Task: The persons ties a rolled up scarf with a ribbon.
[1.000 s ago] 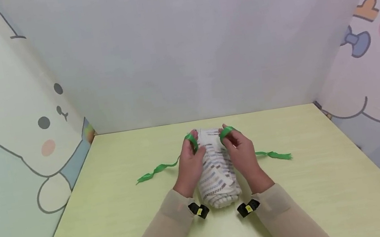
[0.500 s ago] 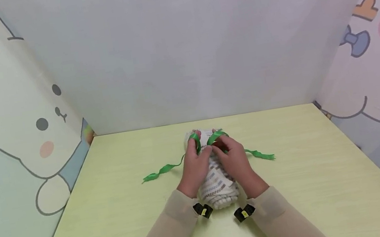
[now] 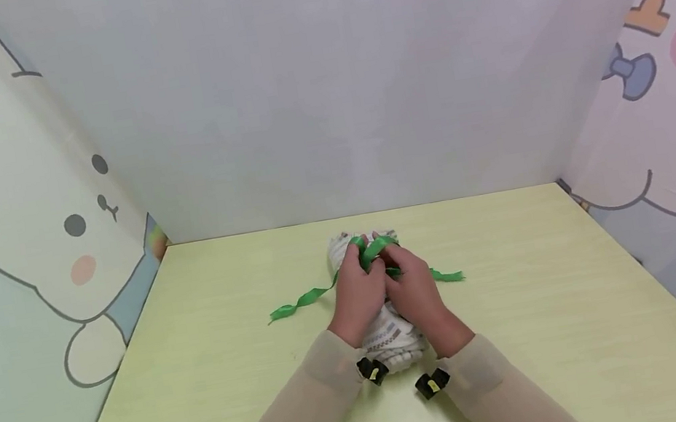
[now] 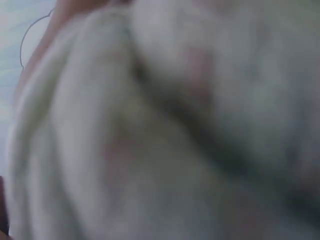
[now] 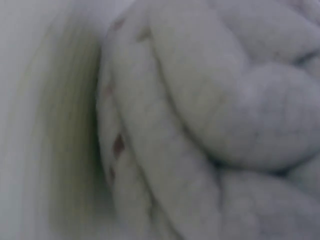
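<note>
A rolled towel (image 3: 391, 335), white with small coloured dashes, lies lengthwise on the table under both hands. A green ribbon (image 3: 377, 246) crosses over its far half, looped up between the hands. My left hand (image 3: 360, 292) pinches a ribbon loop on the left side. My right hand (image 3: 415, 287) pinches the other loop, and the two thumbs meet over the towel's middle. The knot area is hidden behind the fingers. In the right wrist view the folded end of the towel (image 5: 200, 110) fills most of the picture; the left wrist view shows towel (image 4: 125, 150) close and blurred.
One ribbon tail (image 3: 302, 301) lies out to the left on the pale yellow table (image 3: 560, 316), a shorter one (image 3: 449, 276) to the right. Fabric walls with cartoon animals stand at both sides, and a plain grey one (image 3: 333, 94) rises behind the table.
Both hands have moved inward until they meet over the towel, bringing the two ribbon loops together. The ribbon tails have been drawn in towards the towel.
</note>
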The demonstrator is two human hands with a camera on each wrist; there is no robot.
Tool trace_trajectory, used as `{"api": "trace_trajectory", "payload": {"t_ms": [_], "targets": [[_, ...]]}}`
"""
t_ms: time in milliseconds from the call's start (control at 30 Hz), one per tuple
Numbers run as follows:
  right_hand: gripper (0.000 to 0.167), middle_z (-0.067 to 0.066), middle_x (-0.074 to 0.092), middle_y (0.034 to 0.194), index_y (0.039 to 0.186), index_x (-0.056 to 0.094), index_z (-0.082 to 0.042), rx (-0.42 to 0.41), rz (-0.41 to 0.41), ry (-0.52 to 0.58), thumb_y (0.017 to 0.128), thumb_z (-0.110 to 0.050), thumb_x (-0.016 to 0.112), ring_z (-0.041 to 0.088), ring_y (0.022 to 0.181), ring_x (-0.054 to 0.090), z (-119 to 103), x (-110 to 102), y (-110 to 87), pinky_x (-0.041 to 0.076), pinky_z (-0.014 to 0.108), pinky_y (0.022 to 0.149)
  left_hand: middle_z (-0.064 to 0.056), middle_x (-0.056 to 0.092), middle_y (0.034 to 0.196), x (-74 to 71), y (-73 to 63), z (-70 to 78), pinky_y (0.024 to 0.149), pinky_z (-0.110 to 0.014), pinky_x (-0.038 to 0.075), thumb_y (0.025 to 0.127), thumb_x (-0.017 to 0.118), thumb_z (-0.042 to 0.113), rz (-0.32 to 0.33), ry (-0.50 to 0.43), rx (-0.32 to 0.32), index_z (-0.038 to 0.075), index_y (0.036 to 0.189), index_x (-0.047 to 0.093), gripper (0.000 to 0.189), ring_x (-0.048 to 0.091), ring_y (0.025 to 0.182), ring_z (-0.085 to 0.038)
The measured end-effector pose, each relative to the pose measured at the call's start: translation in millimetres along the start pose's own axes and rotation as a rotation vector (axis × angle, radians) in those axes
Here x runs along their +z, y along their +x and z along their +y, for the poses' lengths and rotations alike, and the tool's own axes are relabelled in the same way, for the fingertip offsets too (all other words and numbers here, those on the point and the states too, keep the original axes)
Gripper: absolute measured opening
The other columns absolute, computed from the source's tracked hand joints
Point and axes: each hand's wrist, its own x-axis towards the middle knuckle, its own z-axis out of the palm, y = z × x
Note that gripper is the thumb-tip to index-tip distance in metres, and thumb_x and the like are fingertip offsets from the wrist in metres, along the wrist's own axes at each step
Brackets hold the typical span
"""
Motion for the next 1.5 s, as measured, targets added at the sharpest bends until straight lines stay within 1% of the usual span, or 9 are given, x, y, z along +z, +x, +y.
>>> {"api": "trace_trajectory", "payload": {"t_ms": [233,467,600,900,1067,1133,1233,1367,1500], "targets": [[0.03,0.007,0.07,0.117,0.128,0.064,-0.011,0.049,0.012,0.046,0.099,-0.014,0.071,0.026,0.109,0.069,-5.9,1.8,-0.1,0.056,0.046,0.092,-0.005,0.064,0.132,0.8,-2.8,3.1,0.095,-0.04,0.05,0.112,0.038,0.026,0.022,0.02,-0.004,0.013,0.133,0.059,0.032,0.06,0.115,-0.02],[0.032,0.012,0.062,0.121,0.129,0.054,-0.005,0.26,-0.011,0.342,0.101,-0.013,0.067,0.026,0.112,0.063,-7.0,0.3,1.3,0.053,0.043,0.096,-0.011,0.06,0.092,0.4,-11.5,2.5,0.074,-0.036,0.048,0.113,0.036,0.031,-0.031,-0.048,-0.025,0.018,0.134,0.059,0.034,0.056,0.077,-0.022],[0.024,0.012,0.063,0.114,0.121,0.057,-0.004,0.28,-0.024,0.368,0.101,-0.012,0.067,0.025,0.104,0.062,-4.3,0.8,2.7,0.052,0.037,0.09,-0.01,0.055,0.089,0.1,-14.2,0.9,0.074,-0.036,0.045,0.114,0.035,0.029,-0.05,-0.057,-0.004,0.015,0.131,0.058,0.032,0.051,0.074,-0.021],[0.008,0.014,0.063,0.1,0.104,0.06,-0.002,0.3,-0.067,0.386,0.1,-0.008,0.061,0.025,0.091,0.062,-6.0,0.4,1.2,0.052,0.033,0.074,-0.003,0.055,0.144,1.9,-13.2,-2.0,0.102,-0.04,0.044,0.114,0.035,0.028,-0.1,-0.041,0.058,0.011,0.146,0.052,0.04,0.052,0.129,-0.017],[0.012,0.009,0.053,0.084,0.098,0.05,-0.005,0.236,-0.045,0.361,0.103,-0.01,0.059,0.021,0.072,0.051,-3.9,-3.2,1.5,0.045,0.029,0.064,-0.001,0.044,0.157,-1.7,-13.8,-1.4,0.108,-0.041,0.042,0.114,0.035,0.028,-0.085,-0.08,0.077,0.012,0.15,0.049,0.042,0.044,0.139,-0.018],[0.009,0.009,0.052,0.082,0.1,0.049,-0.006,0.234,-0.018,0.341,0.104,-0.009,0.057,0.023,0.071,0.048,-3.1,-4.7,1.8,0.042,0.029,0.064,-0.011,0.057,0.14,-3.3,-13.7,-2.8,0.097,-0.043,0.048,0.114,0.035,0.027,-0.073,-0.067,0.072,0.014,0.149,0.05,0.041,0.058,0.116,-0.028],[0.003,0.01,0.06,0.087,0.106,0.053,-0.005,0.26,0.043,0.308,0.104,-0.007,0.053,0.024,0.076,0.055,-2.6,-7.3,2.2,0.045,0.03,0.067,-0.013,0.061,0.129,-6.1,-12.8,-5.4,0.092,-0.041,0.048,0.114,0.035,0.027,-0.038,-0.045,0.036,0.017,0.153,0.047,0.042,0.059,0.101,-0.031],[0.016,0.009,0.069,0.101,0.114,0.061,-0.004,0.301,0.114,0.242,0.105,-0.011,0.049,0.024,0.091,0.064,-3.6,-11.2,2.1,0.051,0.036,0.077,-0.005,0.055,0.145,-10.2,-10.3,-10.4,0.108,-0.043,0.042,0.112,0.038,0.022,0.042,-0.064,0.02,0.017,0.151,0.051,0.041,0.052,0.131,-0.021],[0.026,0.01,0.07,0.103,0.116,0.066,-0.003,0.329,0.141,0.217,0.109,-0.019,0.046,0.025,0.091,0.065,-2.6,-12.8,0.8,0.053,0.04,0.078,-0.005,0.06,0.139,-15.1,-8.6,-13.6,0.104,-0.046,0.044,0.112,0.04,0.019,0.107,-0.126,0.007,0.014,0.138,0.061,0.033,0.054,0.127,-0.022]]}}
